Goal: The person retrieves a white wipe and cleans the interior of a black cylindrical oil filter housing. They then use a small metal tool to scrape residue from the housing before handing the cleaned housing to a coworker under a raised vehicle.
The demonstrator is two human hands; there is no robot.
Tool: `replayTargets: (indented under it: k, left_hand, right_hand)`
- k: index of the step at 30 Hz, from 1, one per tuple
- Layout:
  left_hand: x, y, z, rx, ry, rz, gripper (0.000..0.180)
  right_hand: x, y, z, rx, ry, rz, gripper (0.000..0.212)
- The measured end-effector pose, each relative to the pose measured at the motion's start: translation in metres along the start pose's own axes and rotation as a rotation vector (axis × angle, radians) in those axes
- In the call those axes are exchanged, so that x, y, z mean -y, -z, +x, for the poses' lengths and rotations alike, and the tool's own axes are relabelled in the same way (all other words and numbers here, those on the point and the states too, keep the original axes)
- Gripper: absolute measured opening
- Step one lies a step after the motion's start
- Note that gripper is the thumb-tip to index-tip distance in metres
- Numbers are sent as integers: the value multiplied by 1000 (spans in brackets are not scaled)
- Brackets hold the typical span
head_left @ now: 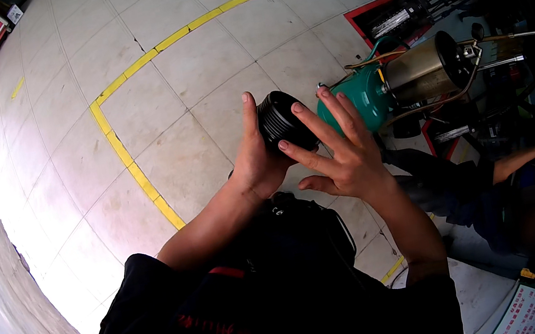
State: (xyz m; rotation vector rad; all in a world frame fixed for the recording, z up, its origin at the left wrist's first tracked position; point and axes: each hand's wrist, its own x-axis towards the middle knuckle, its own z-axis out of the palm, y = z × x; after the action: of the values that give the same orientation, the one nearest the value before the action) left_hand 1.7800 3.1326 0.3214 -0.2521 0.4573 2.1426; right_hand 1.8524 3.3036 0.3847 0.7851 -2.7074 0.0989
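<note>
In front of me is a black ribbed cylindrical part, like a short bellows or rubber boot, with its dark round end turned to the right. My left hand grips it from below and the left side, thumb pointing up along the ribs. Spread fingers of my right hand reach over its right side. The index and middle fingertips are at the rim; I cannot tell whether they press on it. Part of the cylinder's lower side is hidden by my hands.
Right of my hands stands a green tank with a metallic cylinder and hoses. Red-framed equipment is behind it. A co-worker's forearm shows at right, above a printed sheet. Yellow tape marks the tiled floor.
</note>
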Motion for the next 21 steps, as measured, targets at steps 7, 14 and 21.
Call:
replayTargets:
  k: [7,14,21]
  left_hand:
    - [5,0,0,-44,-12,93,77]
    - [2,-4,3,-60,79,238,70]
    - [4,11,6,-103,149,321,62]
  right_hand:
    - [3,-11,6,-17,-54,8,61]
    - [14,-5,4,42,-70,60,64]
    - [13,5,-5,90,-35,54,63]
